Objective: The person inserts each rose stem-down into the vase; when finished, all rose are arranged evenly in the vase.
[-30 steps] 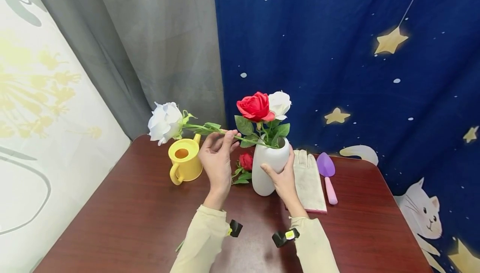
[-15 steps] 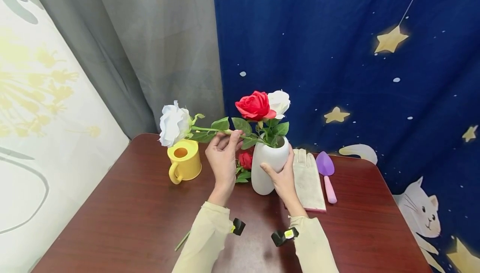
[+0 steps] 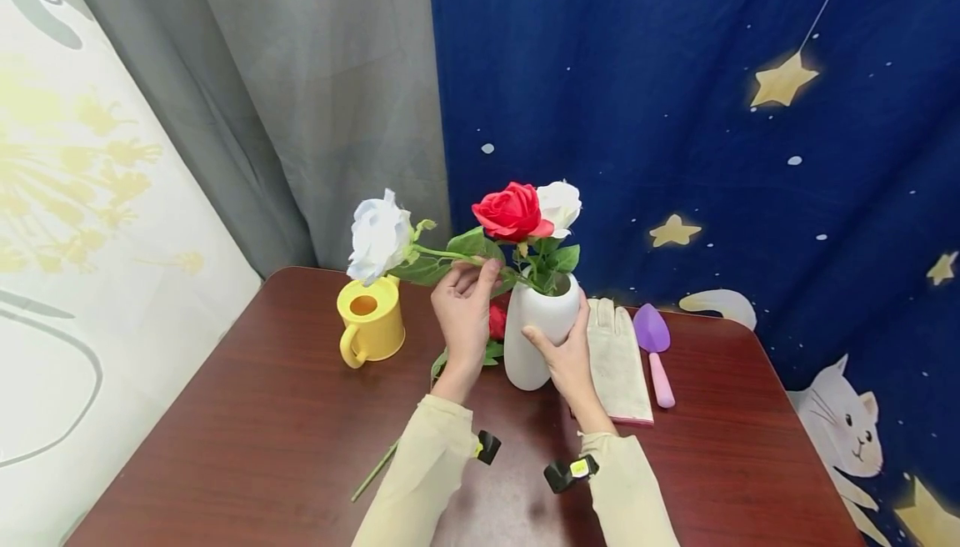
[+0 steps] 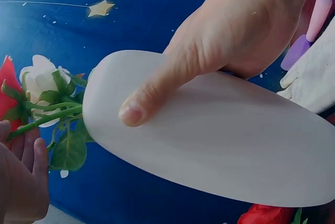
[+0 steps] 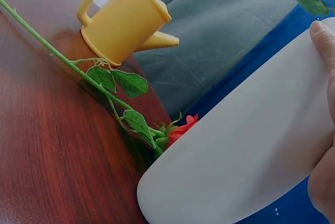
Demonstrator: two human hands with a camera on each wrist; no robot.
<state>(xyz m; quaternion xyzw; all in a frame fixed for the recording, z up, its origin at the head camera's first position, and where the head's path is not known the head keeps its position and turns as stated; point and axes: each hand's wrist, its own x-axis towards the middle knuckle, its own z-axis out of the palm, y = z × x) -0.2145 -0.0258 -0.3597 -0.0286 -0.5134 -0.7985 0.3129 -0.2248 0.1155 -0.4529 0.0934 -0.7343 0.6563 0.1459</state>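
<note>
My left hand [image 3: 462, 318] pinches the green stem of a white rose [image 3: 378, 238], which lies nearly level with its bloom to the left. The lower stem reaches the mouth of a white vase [image 3: 528, 355]; its end is out of sight. Around the vase's right side, my right hand [image 3: 567, 362] grips, with the thumb across the front, as the left wrist view also shows. A red rose [image 3: 512, 212] and another white rose [image 3: 558, 207] stand in the vase. Behind the left hand, a second red rose [image 5: 180, 131] lies on the table, its stem [image 5: 47, 46] stretching toward the front.
A yellow watering can [image 3: 372, 326] stands at the back left of the brown table [image 3: 247, 414]. Right of the vase lie pale work gloves [image 3: 618, 368] and a purple trowel [image 3: 651, 330] with a pink handle. Grey and blue curtains hang behind.
My left hand has moved right toward the vase, bringing the white rose with it, and its stem has come further to the vase's mouth. The right hand and vase have stayed put.
</note>
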